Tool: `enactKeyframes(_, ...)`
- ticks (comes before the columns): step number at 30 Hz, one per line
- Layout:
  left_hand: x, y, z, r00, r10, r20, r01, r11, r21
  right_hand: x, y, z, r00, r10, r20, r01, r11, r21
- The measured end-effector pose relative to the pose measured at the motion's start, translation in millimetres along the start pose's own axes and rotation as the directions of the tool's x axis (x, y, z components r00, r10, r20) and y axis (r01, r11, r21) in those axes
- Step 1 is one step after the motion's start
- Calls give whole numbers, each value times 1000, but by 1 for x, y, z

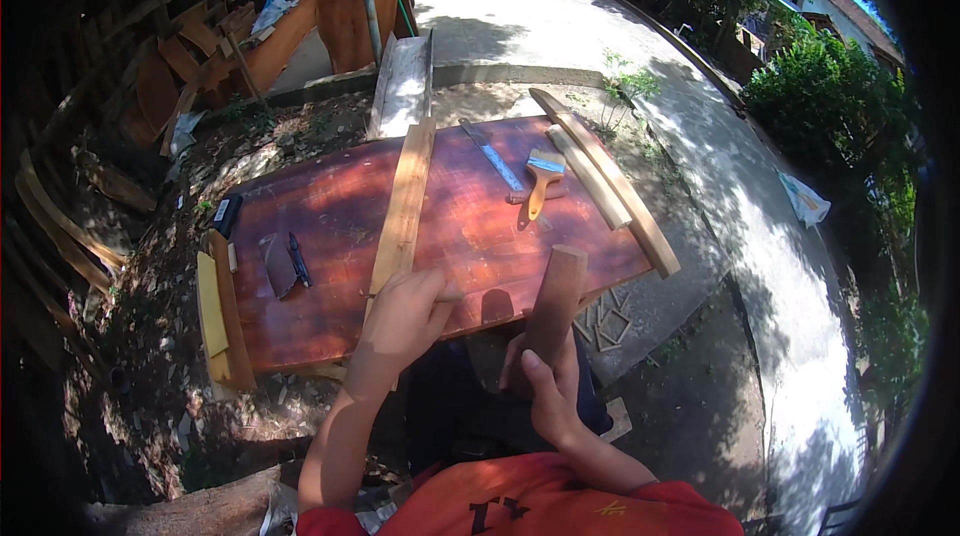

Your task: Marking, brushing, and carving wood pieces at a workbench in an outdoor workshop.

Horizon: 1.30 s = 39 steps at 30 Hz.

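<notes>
Right hand [548, 391] is closed around a dark wooden block [553, 301], held upright at the near edge of the reddish slab [450, 226]. Left hand [400, 321] is curled on a pale batten's [403, 208] near end, pencil-like stick pinched. Brush [541, 179] and saw blade [492, 154] are seen farther back.

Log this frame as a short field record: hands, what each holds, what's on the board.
setting: outdoors, sunlit yard, dirt and concrete ground
work surface: broad reddish wooden board
left hand: on the near end of a long pale wooden strip lying across the board, with a thin stick under the fingers
right hand: grip closed on a short dark wooden block, held upright at the board's near edge
on board: paintbrush, metal ruler, two pale wooden slats at right
left edge: dark sheet with a pen-like tool
</notes>
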<state>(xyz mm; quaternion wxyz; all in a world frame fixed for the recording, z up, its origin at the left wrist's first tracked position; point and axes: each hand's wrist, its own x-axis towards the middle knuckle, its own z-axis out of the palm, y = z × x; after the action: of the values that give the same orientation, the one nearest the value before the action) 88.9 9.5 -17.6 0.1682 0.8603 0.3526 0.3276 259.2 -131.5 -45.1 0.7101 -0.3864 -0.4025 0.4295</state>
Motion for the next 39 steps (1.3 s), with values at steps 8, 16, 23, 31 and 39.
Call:
enactKeyframes(8,-1,2,-3,999,-31,16,31,999,23,-12,39,18,987,136,89,-128,988,-86)
enactKeyframes(16,-4,-8,2,1000,-5,20,4,997,71,3,-3,10,997,2,-79,-1,1000,7)
enactKeyframes(23,-6,-9,2,1000,6,-6,-5,998,55,-9,9,13,883,413,224,-398,911,-108)
enactKeyframes(31,-3,-14,1,999,-19,43,15,996,86,-6,25,29,999,2,-47,1,997,79)
enactKeyframes(39,-3,-15,4,999,36,-32,-33,997,67,23,-20,-11,961,273,51,-225,874,-430)
